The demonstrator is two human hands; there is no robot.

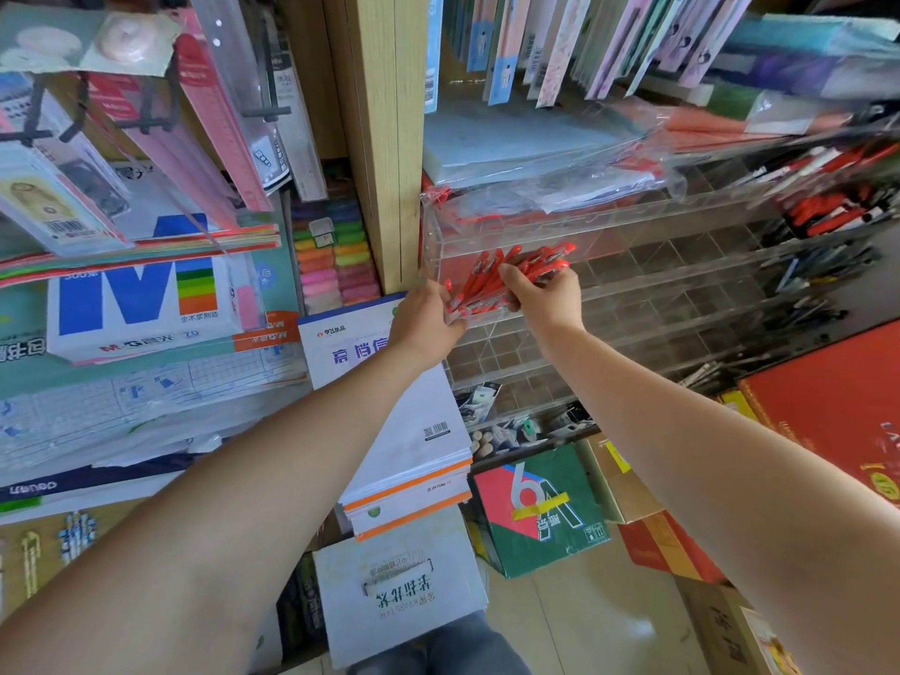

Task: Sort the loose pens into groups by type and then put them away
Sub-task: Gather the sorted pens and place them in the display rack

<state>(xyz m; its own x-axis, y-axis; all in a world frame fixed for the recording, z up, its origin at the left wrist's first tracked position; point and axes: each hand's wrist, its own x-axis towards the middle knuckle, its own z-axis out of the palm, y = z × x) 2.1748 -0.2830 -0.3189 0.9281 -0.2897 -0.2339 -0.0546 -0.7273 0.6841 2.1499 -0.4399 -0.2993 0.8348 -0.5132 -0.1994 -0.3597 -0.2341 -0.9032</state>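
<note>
One bundle of red pens (506, 277), fingers of left hand (428, 316) and right hand (548, 297) curled round it, at the upper-left compartment of the clear organizer (657, 226); putting-away step, next likely sliding the bundle inside.

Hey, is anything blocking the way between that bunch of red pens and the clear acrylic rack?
Nothing visible does. The left hand and right hand hold the red pens at the left end of the clear acrylic rack, whose nearby compartments look empty. Plastic-wrapped stock lies on top, not in front.
</note>
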